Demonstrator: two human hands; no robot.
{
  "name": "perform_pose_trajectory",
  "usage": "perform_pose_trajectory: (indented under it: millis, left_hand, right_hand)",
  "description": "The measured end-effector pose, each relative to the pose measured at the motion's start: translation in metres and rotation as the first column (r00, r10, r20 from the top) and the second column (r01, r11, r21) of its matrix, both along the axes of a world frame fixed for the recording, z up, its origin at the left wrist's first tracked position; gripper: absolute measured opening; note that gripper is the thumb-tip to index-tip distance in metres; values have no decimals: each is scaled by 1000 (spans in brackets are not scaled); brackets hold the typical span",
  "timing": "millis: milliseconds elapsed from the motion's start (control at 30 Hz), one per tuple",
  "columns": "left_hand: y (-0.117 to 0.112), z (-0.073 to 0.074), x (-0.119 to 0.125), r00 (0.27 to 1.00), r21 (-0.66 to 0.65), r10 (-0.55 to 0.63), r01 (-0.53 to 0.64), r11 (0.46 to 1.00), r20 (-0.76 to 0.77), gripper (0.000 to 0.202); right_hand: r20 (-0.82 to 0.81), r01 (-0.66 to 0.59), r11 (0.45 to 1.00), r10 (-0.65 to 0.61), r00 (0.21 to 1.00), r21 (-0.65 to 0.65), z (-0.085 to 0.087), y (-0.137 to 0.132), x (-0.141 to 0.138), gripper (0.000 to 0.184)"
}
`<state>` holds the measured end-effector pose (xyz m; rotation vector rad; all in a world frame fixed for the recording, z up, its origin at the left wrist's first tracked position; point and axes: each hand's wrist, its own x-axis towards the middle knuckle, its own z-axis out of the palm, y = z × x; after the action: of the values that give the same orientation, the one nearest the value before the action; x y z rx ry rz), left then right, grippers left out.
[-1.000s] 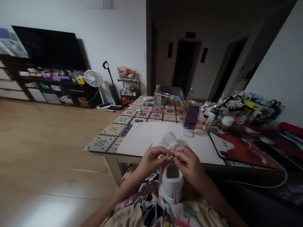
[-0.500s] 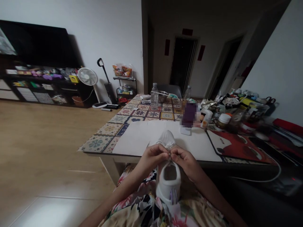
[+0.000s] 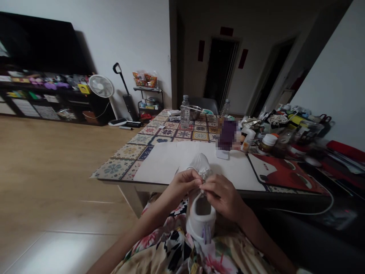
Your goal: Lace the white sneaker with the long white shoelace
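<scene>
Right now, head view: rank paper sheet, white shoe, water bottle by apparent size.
White paper sheet, then white shoe, then plastic water bottle. The shoe is nearest the camera, so its rank is only apparent.

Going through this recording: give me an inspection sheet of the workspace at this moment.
Surface: tile-patterned table, white sheet on its near end, red mat beside it.
Job's things: white sneaker, heel end in the person's lap, toe over the sheet.
Clutter: water bottle, steel bowl, white-capped jar, pixelated purple item.
Hands: left hand and right hand both grip the sneaker at its lacing.
Cables: white cable below the table's near edge.
Surroundings: wood floor, standing fan, television, doorway.
</scene>
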<state>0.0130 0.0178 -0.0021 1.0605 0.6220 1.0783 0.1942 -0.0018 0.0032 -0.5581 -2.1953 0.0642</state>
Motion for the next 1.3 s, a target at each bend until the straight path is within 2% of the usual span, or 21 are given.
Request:
perform_pose_trajectory:
  millis: [100, 267, 367, 533, 733, 833, 900, 1000, 1067, 1167, 1233, 1300]
  left_hand:
    - [0, -3, 1, 1000, -47, 6, -6, 999, -14, 42]
    - [0, -4, 2, 1000, -41, 20, -20, 999, 4, 43]
    - [3, -3, 3, 998, 9, 67, -67, 998, 7, 43]
    - [11, -6, 5, 976, 128, 218, -214, 968, -18, 48]
    - [13, -8, 9, 932, 279, 318, -262, 924, -175, 42]
    - [12, -12, 3, 917, 328, 296, -202, 923, -267, 40]
    - [11, -16, -4, 914, 368, 282, -164, 915, -293, 38]
    - [6, -19, -15, 901, 472, 292, -115, 874, -321, 30]
    - [1, -15, -22, 882, 527, 258, -13, 850, -394, 26]
    - [-7, -4, -30, 849, 556, 166, 169, 814, -501, 24]
    - [-10, 3, -32, 837, 550, 130, 224, 804, -531, 25]
    - [-11, 7, -33, 839, 546, 114, 237, 804, -532, 24]
  right_hand:
    - [42, 68, 993, -72, 996, 100, 2, -2, -3, 20]
    - [-119, 106, 982, -88, 989, 155, 0, -2, -5, 14]
    - [-123, 34, 990, -18, 992, 135, 0, -5, -2, 13]
    - [-110, -156, 988, 157, 981, 21, -2, -7, 2, 11]
    - [-140, -276, 960, 267, 953, -53, -5, -6, -1, 8]
    - [-128, -276, 954, 261, 957, -115, -3, -6, 2, 13]
    - [-161, -216, 967, 193, 968, -138, -1, -6, 5, 18]
    - [-162, 9, 989, -32, 986, -145, 0, -7, 7, 14]
    - [-41, 121, 982, -129, 991, -148, 2, -8, 7, 14]
    - [117, 120, 982, -103, 988, -144, 6, -12, 4, 32]
    - [137, 117, 987, -101, 985, -114, 9, -14, 1, 34]
    - [134, 145, 987, -135, 982, -71, 10, -15, -2, 28]
